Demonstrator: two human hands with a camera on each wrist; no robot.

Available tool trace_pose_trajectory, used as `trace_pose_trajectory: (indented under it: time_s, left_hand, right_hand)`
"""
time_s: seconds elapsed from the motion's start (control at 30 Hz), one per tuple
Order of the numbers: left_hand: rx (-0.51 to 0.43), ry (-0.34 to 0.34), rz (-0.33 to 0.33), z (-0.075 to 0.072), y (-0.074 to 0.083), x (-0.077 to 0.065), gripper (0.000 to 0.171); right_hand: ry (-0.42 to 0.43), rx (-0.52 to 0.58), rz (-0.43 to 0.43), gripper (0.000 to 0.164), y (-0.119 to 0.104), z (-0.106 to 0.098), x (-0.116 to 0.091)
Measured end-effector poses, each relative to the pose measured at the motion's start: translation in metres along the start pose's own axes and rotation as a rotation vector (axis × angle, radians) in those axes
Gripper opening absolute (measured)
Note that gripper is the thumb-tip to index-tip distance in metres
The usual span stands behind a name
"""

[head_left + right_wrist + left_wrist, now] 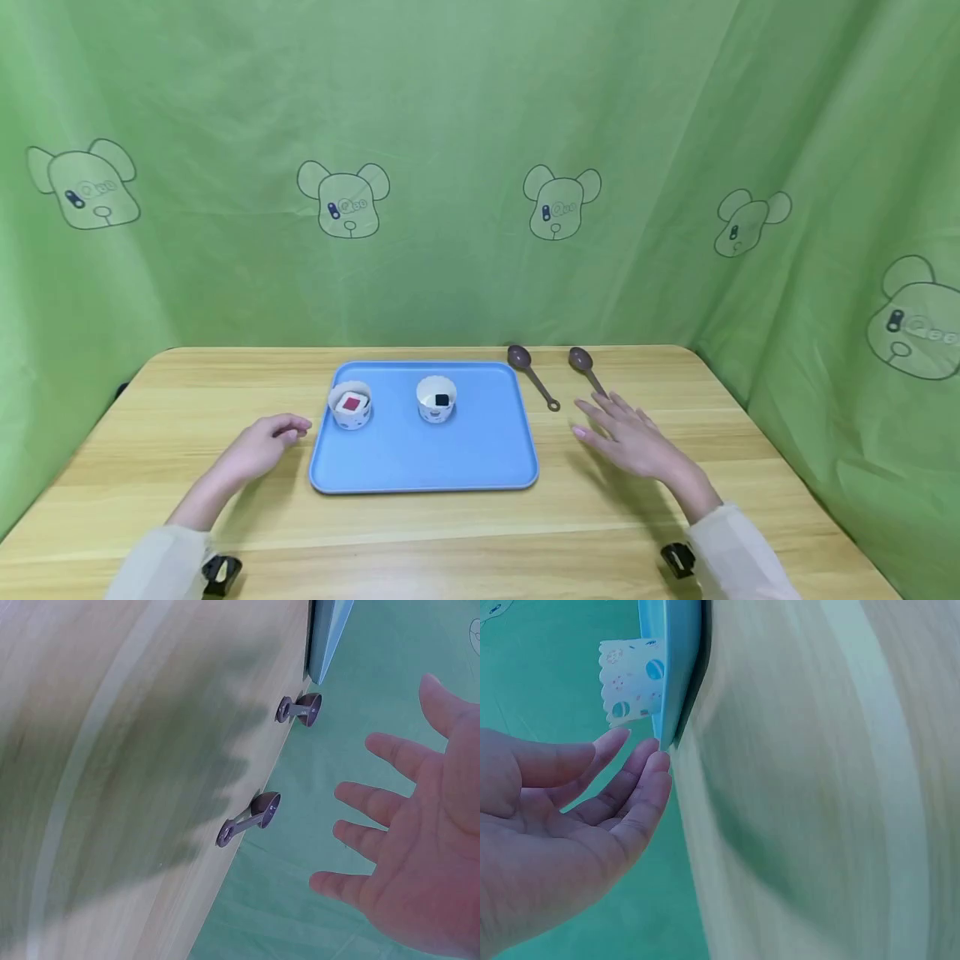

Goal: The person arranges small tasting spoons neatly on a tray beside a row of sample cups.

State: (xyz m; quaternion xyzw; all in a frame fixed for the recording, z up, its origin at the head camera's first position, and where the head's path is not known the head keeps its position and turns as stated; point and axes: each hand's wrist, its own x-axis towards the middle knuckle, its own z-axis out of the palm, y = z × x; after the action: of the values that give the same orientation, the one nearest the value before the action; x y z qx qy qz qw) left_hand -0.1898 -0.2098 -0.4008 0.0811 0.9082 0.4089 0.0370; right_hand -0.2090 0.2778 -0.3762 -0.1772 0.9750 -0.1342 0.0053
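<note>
My left hand [258, 447] hovers beside the left edge of a blue tray [420, 467], fingers loosely bent and nothing held. Inside the tray's left side stands a white patterned paper cup [352, 417] with a red-and-white piece in it. A second paper cup [436, 412], holding a black-and-white piece, stands near the tray's middle. My right hand [630, 435] is spread over the table right of the tray, its palm bare in the right wrist view. Past its fingertips lies a brown spoon [581, 360], its handle end partly hidden by the hand. Another brown spoon [519, 358] lies nearer the tray.
The wooden table [420, 542] has rounded far corners. A green curtain [465, 275] printed with bear heads hangs behind it and along both sides. Black straps [221, 575] show at the wrists, by the pale sleeves.
</note>
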Motion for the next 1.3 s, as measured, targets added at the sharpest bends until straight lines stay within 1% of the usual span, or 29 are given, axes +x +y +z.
trace_pose_trajectory:
  time_s: [0.07,0.13,0.27,0.4,0.67,0.77,1.0,1.17,1.3]
  left_hand:
    - [-0.061,-0.012,-0.026,0.002,0.000,0.002,0.022]
    - [-0.096,-0.026,-0.049,0.004,-0.001,0.004,0.020]
    - [-0.140,-0.053,-0.102,0.009,-0.003,0.006,0.019]
    - [-0.174,-0.069,-0.140,0.012,-0.002,0.007,0.020]
    - [-0.234,-0.103,-0.159,0.015,0.000,0.008,0.021]
    - [-0.245,-0.102,-0.173,0.016,-0.001,0.009,0.022]
    - [-0.254,-0.105,-0.183,0.016,0.000,0.009,0.022]
    - [-0.257,-0.100,-0.192,0.016,0.000,0.009,0.022]
    - [-0.260,-0.100,-0.190,0.016,0.000,0.009,0.022]
  right_hand:
    - [0.001,-0.002,-0.004,0.058,0.000,0.001,0.001]
    - [0.003,-0.004,-0.011,0.058,0.000,0.001,0.001]
    - [0.004,0.007,-0.025,0.057,-0.001,0.003,0.002]
    - [0.001,0.022,-0.036,0.057,-0.001,0.005,0.002]
    - [0.009,0.043,-0.054,0.055,0.001,0.008,0.003]
    - [0.007,0.060,-0.068,0.053,0.002,0.009,0.004]
    - [-0.013,0.171,-0.117,0.050,0.002,0.008,0.009]
    - [-0.019,0.182,-0.137,0.052,0.002,0.005,0.013]
    - [-0.027,0.205,-0.125,0.052,0.002,0.003,0.016]
